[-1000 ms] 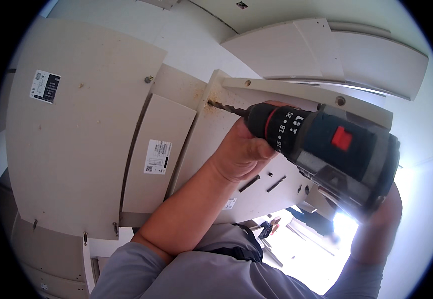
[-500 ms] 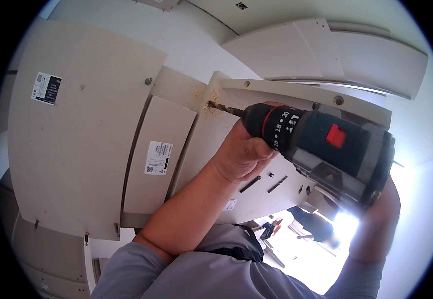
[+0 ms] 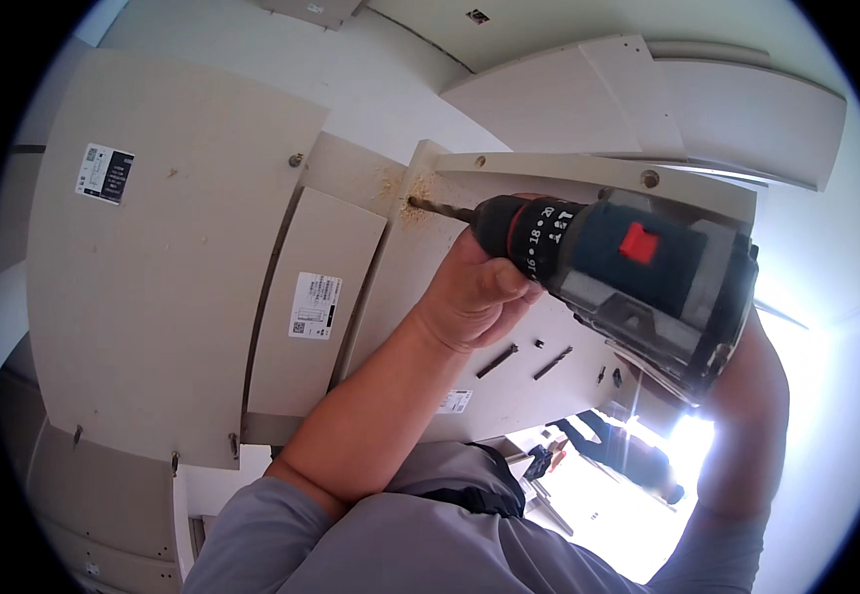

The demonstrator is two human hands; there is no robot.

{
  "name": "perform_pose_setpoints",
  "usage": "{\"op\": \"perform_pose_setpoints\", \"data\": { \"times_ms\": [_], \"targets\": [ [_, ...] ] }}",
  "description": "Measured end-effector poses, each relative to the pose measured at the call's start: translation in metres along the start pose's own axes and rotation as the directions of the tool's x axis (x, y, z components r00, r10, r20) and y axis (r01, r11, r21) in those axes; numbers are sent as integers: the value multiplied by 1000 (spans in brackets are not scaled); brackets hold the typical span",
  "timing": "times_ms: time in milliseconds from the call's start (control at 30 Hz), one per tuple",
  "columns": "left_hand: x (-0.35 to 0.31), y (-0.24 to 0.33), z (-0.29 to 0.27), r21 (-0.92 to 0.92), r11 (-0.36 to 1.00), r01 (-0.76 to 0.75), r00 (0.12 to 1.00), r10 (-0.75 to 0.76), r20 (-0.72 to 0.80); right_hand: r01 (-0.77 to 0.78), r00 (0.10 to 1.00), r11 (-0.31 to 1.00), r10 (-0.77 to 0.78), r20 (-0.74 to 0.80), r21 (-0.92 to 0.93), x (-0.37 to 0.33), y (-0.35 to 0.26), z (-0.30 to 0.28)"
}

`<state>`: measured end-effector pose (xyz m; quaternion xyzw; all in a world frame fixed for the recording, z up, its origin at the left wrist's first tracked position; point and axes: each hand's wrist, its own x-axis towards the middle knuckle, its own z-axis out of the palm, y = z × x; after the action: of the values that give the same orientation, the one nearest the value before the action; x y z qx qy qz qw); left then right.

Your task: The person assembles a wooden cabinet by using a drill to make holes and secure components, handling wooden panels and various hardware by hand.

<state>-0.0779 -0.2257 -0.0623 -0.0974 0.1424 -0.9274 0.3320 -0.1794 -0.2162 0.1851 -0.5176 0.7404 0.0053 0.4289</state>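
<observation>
A blue and black power drill [image 3: 638, 257] with a red switch lies across the middle, its chuck toward the left. Its twist bit [image 3: 440, 209] meets the pale board [image 3: 415, 163] at a spot ringed with wood dust. My left hand [image 3: 484, 292] is closed around the drill's front end by the chuck, thumb showing below it. Behind the drill's rear, my right hand [image 3: 732, 371] holds the tool; its fingers and the handle are mostly hidden. Loose drill bits [image 3: 553, 363] lie on a panel below the drill.
Large labelled panels [image 3: 183, 257] with metal fittings lie on the left. A narrower panel [image 3: 316, 297] sits beside them. More boards [image 3: 648, 109] are stacked at the far right. Another person [image 3: 628, 455] is by the bright area at lower right.
The drill and both hands have shifted slightly left and up in view, with the bit still at the dusty spot. The other person in the background has moved.
</observation>
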Motion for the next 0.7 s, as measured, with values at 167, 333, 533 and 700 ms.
{"op": "perform_pose_setpoints", "data": {
  "times_ms": [167, 333, 533, 700],
  "targets": [
    [0, 0, 2, -30, 999, 27, 1000, -28, -7, -173, 979, 967, 189, -72, 185, -4, -6, 5],
    [2, 1, -1, 77, 996, 40, 998, -44, 46, -136, 921, 828, 308, -239, 543, -22, -9, 22],
    [5, -19, -2, 375, 899, 226, 930, -314, 192, 45, 861, 837, 244, -446, 545, -109, 47, 39],
    [-1, -45, -8, 662, 543, 517, 799, -584, -145, 200, 886, 526, 263, -382, 827, -107, 101, 68]
  ]
}}
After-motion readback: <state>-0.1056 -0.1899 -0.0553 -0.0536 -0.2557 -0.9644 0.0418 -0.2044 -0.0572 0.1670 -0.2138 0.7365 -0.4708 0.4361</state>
